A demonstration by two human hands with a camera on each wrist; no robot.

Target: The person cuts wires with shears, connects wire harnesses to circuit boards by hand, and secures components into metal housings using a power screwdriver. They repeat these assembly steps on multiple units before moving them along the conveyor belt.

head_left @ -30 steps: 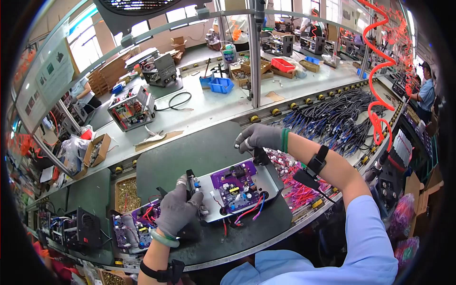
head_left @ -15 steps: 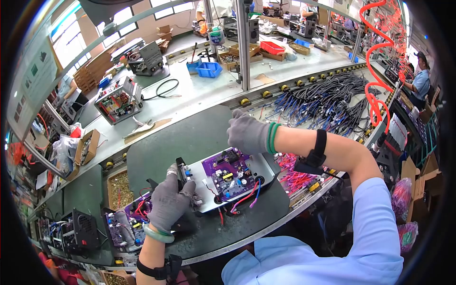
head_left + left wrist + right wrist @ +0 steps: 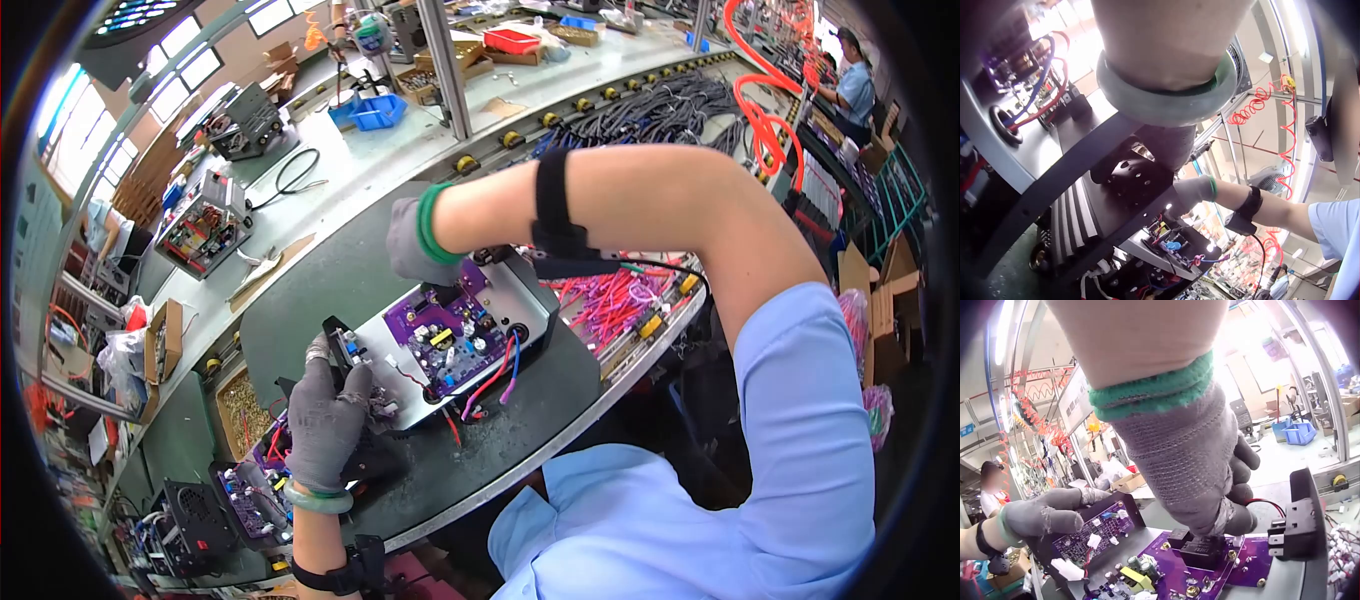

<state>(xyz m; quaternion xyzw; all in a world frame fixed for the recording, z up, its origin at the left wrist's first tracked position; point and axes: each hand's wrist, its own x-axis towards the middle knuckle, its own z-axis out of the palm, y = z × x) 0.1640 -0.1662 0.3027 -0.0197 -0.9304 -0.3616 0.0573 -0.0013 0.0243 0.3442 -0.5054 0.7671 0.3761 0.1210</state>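
A metal chassis (image 3: 405,405) lies on the dark green mat, with a purple circuit board (image 3: 410,325) inside it. My gloved left hand (image 3: 328,425) grips the black panel at the chassis's left end. My gloved right hand (image 3: 420,240) is bent down over the board, its fingertips right at a black relay (image 3: 1202,553). A thin red wire (image 3: 1269,503) loops from the black switch (image 3: 1302,528) on the right end panel into my right fingers, which pinch its end; that end is hidden by the glove. Red and blue leads (image 3: 510,370) hang over the front edge.
A second purple board unit (image 3: 250,500) and a black-cased unit (image 3: 185,530) stand at the left. A tray of small brass parts (image 3: 240,410) lies behind them. Pink and red wires (image 3: 625,300) pile at the right, black cables (image 3: 650,110) beyond. An orange coiled hose (image 3: 765,130) hangs at the right.
My right hand has moved left from beside the chassis's right end to over the purple board. My left hand keeps its hold on the left panel. The head view has shifted and tilted.
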